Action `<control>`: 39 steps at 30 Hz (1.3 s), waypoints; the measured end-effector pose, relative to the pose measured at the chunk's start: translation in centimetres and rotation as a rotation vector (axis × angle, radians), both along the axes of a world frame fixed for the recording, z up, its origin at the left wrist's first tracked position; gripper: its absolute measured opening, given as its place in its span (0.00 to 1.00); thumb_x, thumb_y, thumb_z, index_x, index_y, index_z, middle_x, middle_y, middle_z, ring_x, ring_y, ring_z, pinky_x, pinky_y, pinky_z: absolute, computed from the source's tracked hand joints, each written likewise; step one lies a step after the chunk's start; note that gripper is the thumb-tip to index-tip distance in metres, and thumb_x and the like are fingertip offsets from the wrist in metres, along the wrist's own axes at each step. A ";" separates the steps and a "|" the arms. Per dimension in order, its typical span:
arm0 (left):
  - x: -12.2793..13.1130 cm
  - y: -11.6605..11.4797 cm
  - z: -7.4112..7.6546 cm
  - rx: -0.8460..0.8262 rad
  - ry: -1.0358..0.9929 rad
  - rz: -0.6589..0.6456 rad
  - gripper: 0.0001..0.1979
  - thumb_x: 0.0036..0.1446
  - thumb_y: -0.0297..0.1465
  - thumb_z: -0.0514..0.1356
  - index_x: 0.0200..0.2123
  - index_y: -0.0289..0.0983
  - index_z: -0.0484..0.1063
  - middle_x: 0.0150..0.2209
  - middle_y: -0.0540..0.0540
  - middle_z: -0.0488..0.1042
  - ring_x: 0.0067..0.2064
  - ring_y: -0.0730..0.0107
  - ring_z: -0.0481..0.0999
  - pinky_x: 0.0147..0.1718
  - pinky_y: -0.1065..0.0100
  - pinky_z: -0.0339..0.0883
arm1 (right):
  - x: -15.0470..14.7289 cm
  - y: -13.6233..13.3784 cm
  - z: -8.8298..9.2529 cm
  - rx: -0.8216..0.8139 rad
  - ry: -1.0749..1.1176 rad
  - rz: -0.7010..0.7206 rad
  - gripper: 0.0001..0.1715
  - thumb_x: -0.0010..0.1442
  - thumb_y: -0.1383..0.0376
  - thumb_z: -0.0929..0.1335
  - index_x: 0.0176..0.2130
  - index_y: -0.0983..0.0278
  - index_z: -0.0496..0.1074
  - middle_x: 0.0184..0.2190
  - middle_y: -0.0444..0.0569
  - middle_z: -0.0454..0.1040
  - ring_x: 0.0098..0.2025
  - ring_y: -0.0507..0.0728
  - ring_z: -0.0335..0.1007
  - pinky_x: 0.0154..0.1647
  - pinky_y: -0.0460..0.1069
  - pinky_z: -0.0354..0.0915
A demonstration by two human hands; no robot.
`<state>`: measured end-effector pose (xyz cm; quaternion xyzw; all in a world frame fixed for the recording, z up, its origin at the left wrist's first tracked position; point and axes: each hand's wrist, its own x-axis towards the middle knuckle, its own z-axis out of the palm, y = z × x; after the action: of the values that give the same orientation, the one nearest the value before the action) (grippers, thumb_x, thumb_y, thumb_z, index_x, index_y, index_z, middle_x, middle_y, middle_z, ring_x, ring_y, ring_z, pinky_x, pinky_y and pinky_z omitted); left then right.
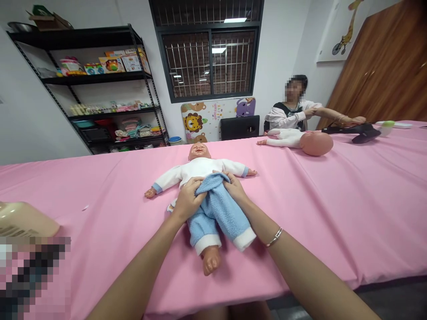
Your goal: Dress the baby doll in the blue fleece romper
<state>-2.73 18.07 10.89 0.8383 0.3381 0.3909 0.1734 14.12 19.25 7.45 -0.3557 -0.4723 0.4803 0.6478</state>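
A baby doll in a white top lies on its back on the pink table cover, head away from me. Blue fleece trousers with white cuffs cover its legs; one bare foot sticks out of the left cuff. My left hand grips the waistband on the doll's left side. My right hand grips the waistband on the other side, a silver bracelet on that wrist. Both hands sit at the doll's waist.
Across the table sits another person with an arm stretched out, and a second doll lies in front of them. A black shelf rack with toys stands at the back left. A beige object rests at the left edge.
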 end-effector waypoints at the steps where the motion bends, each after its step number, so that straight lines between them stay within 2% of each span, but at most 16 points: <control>1: 0.0 0.0 -0.1 0.001 -0.008 0.013 0.11 0.55 0.29 0.52 0.40 0.36 0.70 0.45 0.46 0.69 0.48 0.66 0.66 0.49 0.67 0.58 | 0.0 -0.1 0.1 -0.003 -0.027 -0.008 0.16 0.44 0.60 0.68 0.35 0.64 0.66 0.38 0.46 0.70 0.41 0.53 0.64 0.47 0.48 0.60; 4: 0.0 0.3 -0.4 -0.010 -0.003 0.059 0.09 0.54 0.29 0.53 0.37 0.36 0.69 0.40 0.47 0.71 0.43 0.66 0.68 0.45 0.66 0.59 | 0.2 -0.4 0.3 -0.033 -0.147 -0.068 0.14 0.46 0.60 0.66 0.32 0.65 0.65 0.30 0.43 0.67 0.34 0.51 0.60 0.39 0.46 0.59; 8: -0.2 0.8 -0.9 0.005 0.075 0.140 0.05 0.54 0.31 0.53 0.29 0.36 0.65 0.33 0.48 0.69 0.37 0.66 0.67 0.38 0.66 0.59 | 0.5 -0.4 0.1 -0.107 -0.188 -0.077 0.13 0.46 0.59 0.66 0.30 0.65 0.63 0.25 0.43 0.64 0.29 0.49 0.56 0.30 0.44 0.56; 11: -0.9 1.6 -0.9 0.090 0.192 0.236 0.07 0.55 0.33 0.53 0.28 0.36 0.65 0.32 0.47 0.69 0.38 0.64 0.67 0.37 0.65 0.58 | 0.8 -0.1 -0.4 -0.158 -0.167 0.004 0.14 0.45 0.59 0.67 0.31 0.66 0.65 0.25 0.43 0.65 0.27 0.49 0.56 0.27 0.44 0.55; 14: -2.9 2.9 -0.7 0.173 0.264 0.302 0.10 0.57 0.38 0.53 0.33 0.37 0.68 0.37 0.46 0.71 0.43 0.61 0.67 0.42 0.62 0.56 | 1.8 0.2 -0.9 -0.213 -0.090 0.136 0.18 0.42 0.61 0.68 0.35 0.66 0.68 0.30 0.44 0.69 0.29 0.49 0.61 0.29 0.44 0.57; 16: -4.9 3.9 -0.7 0.130 0.209 0.356 0.15 0.55 0.42 0.55 0.38 0.38 0.69 0.42 0.45 0.71 0.46 0.59 0.67 0.45 0.62 0.56 | 2.7 0.4 -1.0 -0.256 -0.039 0.142 0.20 0.39 0.64 0.69 0.36 0.66 0.68 0.33 0.46 0.71 0.32 0.50 0.63 0.31 0.44 0.58; 18: -7.0 4.6 -0.7 -0.060 0.119 0.409 0.20 0.52 0.47 0.56 0.40 0.36 0.68 0.44 0.42 0.70 0.44 0.59 0.69 0.43 0.63 0.59 | 3.7 0.5 -0.8 -0.293 0.010 0.109 0.24 0.36 0.68 0.69 0.38 0.65 0.68 0.36 0.46 0.72 0.34 0.51 0.66 0.31 0.43 0.59; 19: -7.9 4.8 -0.7 -0.195 0.087 0.384 0.23 0.52 0.48 0.55 0.40 0.35 0.69 0.43 0.41 0.71 0.43 0.58 0.70 0.41 0.63 0.61 | 4.1 0.6 -0.6 -0.301 0.046 0.103 0.26 0.36 0.69 0.69 0.40 0.64 0.68 0.38 0.47 0.72 0.36 0.52 0.67 0.31 0.43 0.59; 21: -9.0 4.7 -0.5 -0.458 0.059 0.234 0.25 0.51 0.50 0.54 0.41 0.34 0.69 0.41 0.41 0.72 0.42 0.58 0.70 0.38 0.65 0.64 | 4.5 0.5 -0.2 -0.286 0.122 0.135 0.29 0.39 0.66 0.69 0.45 0.63 0.66 0.42 0.48 0.71 0.41 0.54 0.68 0.35 0.45 0.62; 24: -9.0 3.8 -0.1 -0.630 0.084 -0.013 0.25 0.45 0.45 0.61 0.44 0.36 0.69 0.44 0.42 0.71 0.46 0.58 0.69 0.41 0.66 0.65 | 4.1 0.3 0.4 -0.196 0.077 0.185 0.28 0.46 0.57 0.68 0.47 0.63 0.66 0.49 0.49 0.68 0.52 0.56 0.63 0.48 0.49 0.62; 27: -7.9 3.3 0.0 -0.674 0.049 -0.030 0.26 0.41 0.40 0.65 0.43 0.35 0.69 0.41 0.43 0.72 0.41 0.60 0.71 0.37 0.66 0.66 | 2.8 -0.4 0.9 -0.092 -0.231 0.196 0.29 0.48 0.55 0.70 0.49 0.62 0.68 0.52 0.48 0.65 0.55 0.57 0.60 0.56 0.51 0.56; 29: -7.1 3.3 -0.2 -0.671 -0.062 0.004 0.23 0.45 0.41 0.62 0.42 0.33 0.68 0.36 0.44 0.72 0.35 0.64 0.72 0.31 0.67 0.67 | 1.9 -1.1 1.3 -0.028 -0.425 0.233 0.29 0.48 0.55 0.70 0.49 0.63 0.68 0.51 0.48 0.66 0.53 0.59 0.61 0.57 0.53 0.56; 31: -6.3 3.4 -0.5 -0.611 -0.193 0.044 0.21 0.48 0.41 0.59 0.42 0.33 0.66 0.35 0.45 0.71 0.33 0.67 0.71 0.29 0.70 0.66 | 1.4 -1.6 1.7 0.013 -0.533 0.265 0.29 0.49 0.55 0.70 0.49 0.65 0.68 0.49 0.49 0.68 0.52 0.60 0.62 0.56 0.54 0.57; 35: -4.6 3.4 -0.9 -0.477 -0.316 0.077 0.21 0.51 0.40 0.57 0.45 0.33 0.64 0.41 0.44 0.71 0.41 0.66 0.70 0.37 0.68 0.66 | 0.8 -2.1 2.0 -0.056 -0.650 0.277 0.29 0.48 0.53 0.70 0.45 0.67 0.70 0.44 0.50 0.70 0.46 0.61 0.65 0.48 0.54 0.61; 37: -4.0 3.2 -0.8 -0.458 -0.292 0.030 0.20 0.53 0.41 0.57 0.45 0.33 0.64 0.43 0.43 0.70 0.44 0.64 0.69 0.41 0.67 0.64 | 0.7 -2.3 2.1 -0.110 -0.724 0.298 0.30 0.46 0.50 0.71 0.42 0.68 0.70 0.41 0.51 0.71 0.43 0.61 0.66 0.43 0.54 0.62; 39: -3.9 3.1 -0.6 -0.486 -0.199 -0.028 0.19 0.53 0.42 0.57 0.42 0.33 0.66 0.42 0.44 0.71 0.44 0.63 0.69 0.41 0.67 0.64 | 0.7 -2.4 2.3 -0.120 -0.752 0.338 0.32 0.44 0.50 0.72 0.42 0.67 0.70 0.40 0.51 0.70 0.43 0.61 0.65 0.42 0.54 0.62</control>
<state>-6.58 21.18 10.33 0.7342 0.3916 0.3762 0.4075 14.79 16.83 9.76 -0.4608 -0.6989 0.4432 0.3206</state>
